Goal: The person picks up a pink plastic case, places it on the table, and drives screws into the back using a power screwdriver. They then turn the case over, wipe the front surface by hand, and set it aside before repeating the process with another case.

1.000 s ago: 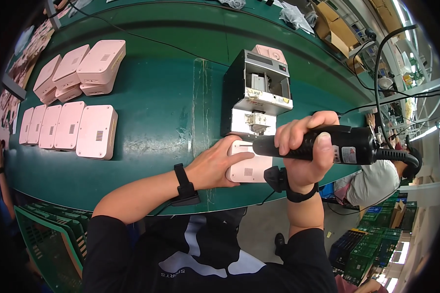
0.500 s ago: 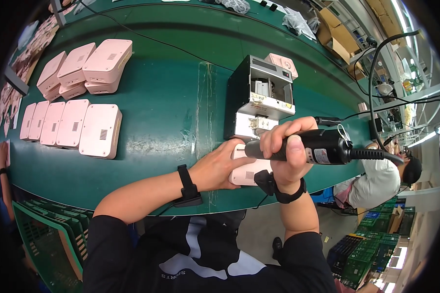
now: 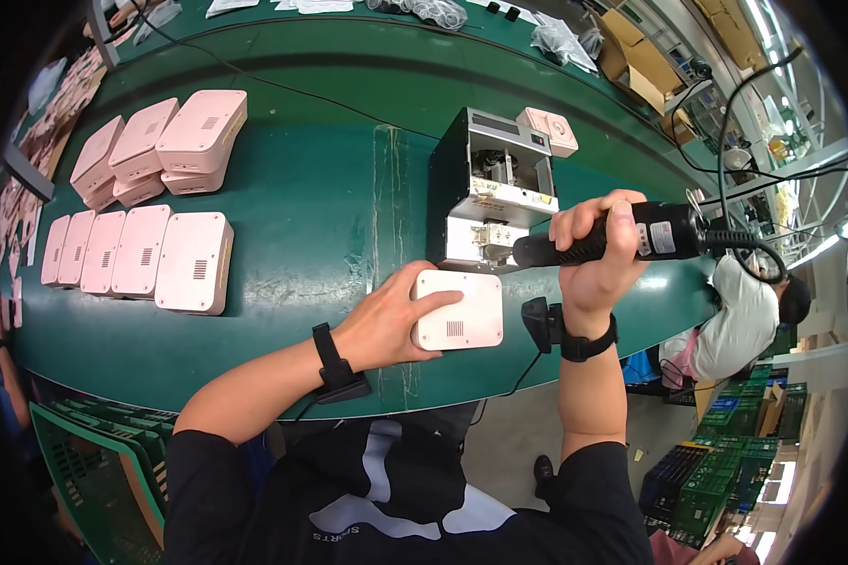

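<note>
Head view: the left hand (image 3: pixel 382 325) grasps a pale pink box (image 3: pixel 466 315) by its left side, the thumb lying across the upper face and the other fingers around the edge. The box rests near the front edge of the green bench (image 3: pixel 292 254), slotted vent facing up, just in front of a black and silver machine (image 3: pixel 490 193). The right hand (image 3: pixel 598 240) is clenched around a black driver (image 3: pixel 674 231), raised to the right of the box and pointing left, its front end before the machine's lower ledge; whether the 2 touch cannot be told. A cord (image 3: pixel 763 259) loops from the driver's rear. Each wrist bears a black band, at left (image 3: pixel 334 363) and at right (image 3: pixel 584 347). On the bench's left side, 5 similar boxes form a front row (image 3: pixel 192 259); behind them is a pile (image 3: pixel 198 127), with 3 boxes on top of others. A pink part (image 3: pixel 548 130) with a round feature lies behind the machine. Green crates (image 3: pixel 104 466) stand below the bench at left; a co-worker in a pale shirt (image 3: pixel 733 315) is at far right.
</note>
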The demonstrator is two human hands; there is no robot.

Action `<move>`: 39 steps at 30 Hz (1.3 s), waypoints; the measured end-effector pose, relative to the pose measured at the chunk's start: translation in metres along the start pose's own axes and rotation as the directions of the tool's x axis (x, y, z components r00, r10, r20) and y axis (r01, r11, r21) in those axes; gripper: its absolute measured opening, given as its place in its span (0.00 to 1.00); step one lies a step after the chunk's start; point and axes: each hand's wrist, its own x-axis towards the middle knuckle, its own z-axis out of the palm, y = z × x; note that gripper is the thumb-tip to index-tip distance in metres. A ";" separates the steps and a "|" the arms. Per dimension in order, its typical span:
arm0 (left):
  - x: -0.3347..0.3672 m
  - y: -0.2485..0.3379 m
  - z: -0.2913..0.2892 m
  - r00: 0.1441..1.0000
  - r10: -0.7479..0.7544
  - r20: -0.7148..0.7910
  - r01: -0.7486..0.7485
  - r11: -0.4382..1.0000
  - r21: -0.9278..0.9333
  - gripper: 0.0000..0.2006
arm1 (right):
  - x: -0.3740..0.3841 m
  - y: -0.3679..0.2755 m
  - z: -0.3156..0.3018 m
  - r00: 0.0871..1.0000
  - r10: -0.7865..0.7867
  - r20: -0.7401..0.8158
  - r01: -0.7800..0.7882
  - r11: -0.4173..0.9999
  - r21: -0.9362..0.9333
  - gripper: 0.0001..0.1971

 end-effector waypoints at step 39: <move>-0.001 -0.005 0.005 0.999 0.005 -0.051 -0.005 1.000 0.005 0.38 | -0.016 -0.021 -0.008 0.999 0.033 0.014 -0.034 0.994 0.104 0.10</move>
